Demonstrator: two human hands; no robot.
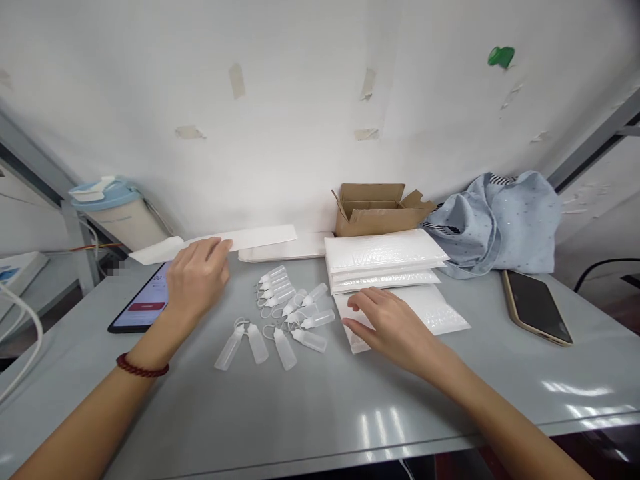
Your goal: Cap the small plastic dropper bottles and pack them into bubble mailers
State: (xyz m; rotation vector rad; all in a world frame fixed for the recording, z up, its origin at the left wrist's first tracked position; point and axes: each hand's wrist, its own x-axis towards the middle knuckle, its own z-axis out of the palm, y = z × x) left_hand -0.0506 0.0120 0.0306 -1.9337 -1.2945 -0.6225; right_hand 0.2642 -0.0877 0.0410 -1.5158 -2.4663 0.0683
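My left hand (197, 277) is closed with its fingers bent against a long flat white strip, perhaps paper (260, 237), at the back left of the table. A dark phone (143, 308) with a lit screen lies partly hidden under that hand. My right hand (387, 327) is over the front white bubble mailer (443, 310), thumb and fingers apart; I cannot tell how firmly it touches. Behind it, more bubble mailers (387, 252) are stacked. Between my hands lie several small translucent squeeze bottles (285, 348) with cap loops.
An open cardboard box (385, 217) stands behind the mailers, beside a light blue cloth bag (520, 223). Another phone (537, 307) lies at the right. A blue-lidded container (123, 210) is at the back left. White flat sheets (285, 250) lie near the wall.
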